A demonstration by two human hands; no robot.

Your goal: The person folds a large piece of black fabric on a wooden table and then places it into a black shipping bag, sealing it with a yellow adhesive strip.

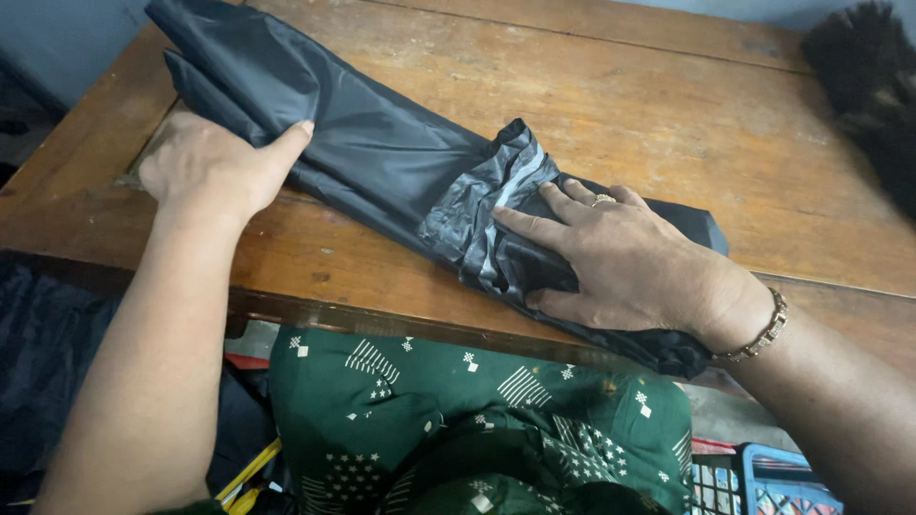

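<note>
The counter [668, 105] was old brown wood, scratched and worn, with a seam running across its far side and a chipped patch near the left edge. Behind it a blue-grey wall showed at the top corners, and something dark and bristly [863, 67] sat at the far right. Across the counter, slanting from the upper left down to the near edge at right, lay a long folded roll of black cloth [382, 153], with a crumpled bunch of shiny black fabric [487, 205] tucked at its middle. The left hand [215, 162] rested at the roll's upper end, fingers curled round the fold and thumb pressed on top. The right hand [625, 257] lay flat and spread over the lower end, fingers pressing the crumpled bunch down; it wore a ring and a bracelet. Below the counter were a green patterned garment [477, 420] and, at the bottom right, a blue crate [773, 482] whose contents I could not make out.
</note>
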